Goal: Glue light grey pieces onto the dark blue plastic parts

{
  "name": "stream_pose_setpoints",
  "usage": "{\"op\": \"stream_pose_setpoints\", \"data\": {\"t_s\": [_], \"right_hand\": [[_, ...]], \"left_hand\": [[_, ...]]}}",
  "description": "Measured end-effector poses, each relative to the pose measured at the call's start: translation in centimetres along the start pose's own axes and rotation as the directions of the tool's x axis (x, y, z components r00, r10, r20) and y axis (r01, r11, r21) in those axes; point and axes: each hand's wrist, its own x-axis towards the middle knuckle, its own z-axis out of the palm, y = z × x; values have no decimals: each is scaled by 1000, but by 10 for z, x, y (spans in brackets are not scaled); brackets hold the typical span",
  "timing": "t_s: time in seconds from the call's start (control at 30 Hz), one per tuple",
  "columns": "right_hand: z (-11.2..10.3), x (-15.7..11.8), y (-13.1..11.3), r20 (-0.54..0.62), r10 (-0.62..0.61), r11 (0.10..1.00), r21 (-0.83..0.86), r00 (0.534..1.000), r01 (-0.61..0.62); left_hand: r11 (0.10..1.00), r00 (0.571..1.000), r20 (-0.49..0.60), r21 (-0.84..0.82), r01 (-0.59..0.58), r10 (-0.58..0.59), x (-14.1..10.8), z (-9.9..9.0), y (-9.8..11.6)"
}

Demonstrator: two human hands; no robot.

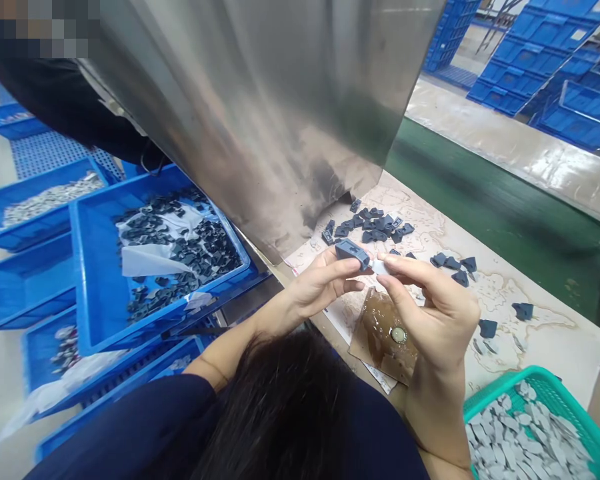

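My left hand [325, 280] grips a dark grey-blue plastic part [353, 254] between thumb and fingers. A small white plastic piece [379, 267] is pinched in my right hand [433, 303], close against the right end of the dark part; whether it sits inside cannot be made out. Below the hands lies a wet brown board [380, 333] with a small round clear disc [398, 335] on it. Several similar dark parts [375, 223] are heaped on the stained paper-covered table [545, 347] beyond my fingers.
A green basket [575, 413] of pale grey pieces stands at the lower right. To the left, a blue crate [97, 267] holds many dark parts and white sheets. A metal panel [280, 120] rises in front. Another person's dark sleeve [80, 100] shows behind it at upper left.
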Motion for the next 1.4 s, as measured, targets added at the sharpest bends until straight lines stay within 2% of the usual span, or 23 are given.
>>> {"op": "stream_pose_setpoints", "data": {"t_s": [0.23,0.47,0.53,0.73,0.93,1.07,1.2,1.4], "right_hand": [[-1,1,1,52,-127,990,-55,991,129],[-1,0,10,197,-300,922,-191,934,336],[5,0,17,207,-336,906,-195,919,375],[26,1,36,189,-438,863,-184,879,470],[35,0,27,293,-518,793,-187,803,580],[44,2,20,314,-582,748,-155,750,645],[57,-2,23,280,-606,742,-140,745,656],[75,-17,37,178,-576,788,-137,798,600]], "left_hand": [[996,999,-26,84,-19,22,0,0,1],[970,986,-129,235,-69,102,4,-8,1],[971,985,-155,237,-32,71,5,-12,2],[982,973,-193,110,152,-129,1,-30,8],[966,980,-158,209,151,-119,-13,-42,24],[942,977,-173,290,170,-123,-23,-48,34],[926,975,-207,348,149,-79,-30,-56,36],[905,976,-213,423,50,46,-33,-65,31]]}}
